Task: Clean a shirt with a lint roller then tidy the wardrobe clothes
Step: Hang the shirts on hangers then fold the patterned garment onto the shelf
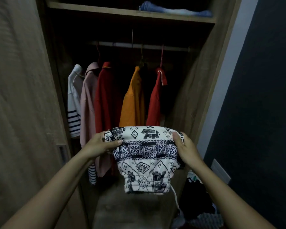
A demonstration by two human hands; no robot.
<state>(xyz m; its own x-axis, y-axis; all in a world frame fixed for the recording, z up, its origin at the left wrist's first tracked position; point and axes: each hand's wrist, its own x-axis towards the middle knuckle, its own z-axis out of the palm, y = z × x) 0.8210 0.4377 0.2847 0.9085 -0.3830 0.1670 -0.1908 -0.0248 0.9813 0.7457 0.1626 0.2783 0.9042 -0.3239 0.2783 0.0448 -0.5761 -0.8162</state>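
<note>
A person's left hand (101, 145) and right hand (185, 147) each grip one side of a folded, elephant-print garment (145, 156), thumbs pinched over the top fold, holding it up in front of an open wardrobe (185, 90). The hands stand well apart, the cloth stretched flat between them, a white drawstring (175, 195) dangling from its lower edge. Behind it, five tops hang from the rail (139, 45): a striped white shirt (74, 103), a pink one (87, 103), a dark red one (106, 96), an orange one (134, 100) and a red one (155, 100). Folded blue denim (173, 9) lies on the shelf above. A loose heap of clothes (198, 200) sits low to the right, beside the wardrobe. No lint roller is in view, so the work appears to be in its tidying stage, with this garment being folded. The next move likely calls for keeping the fold square while carrying the piece to a shelf or the wardrobe floor, with the drawstring tucked in, then turning to the heap.
</note>
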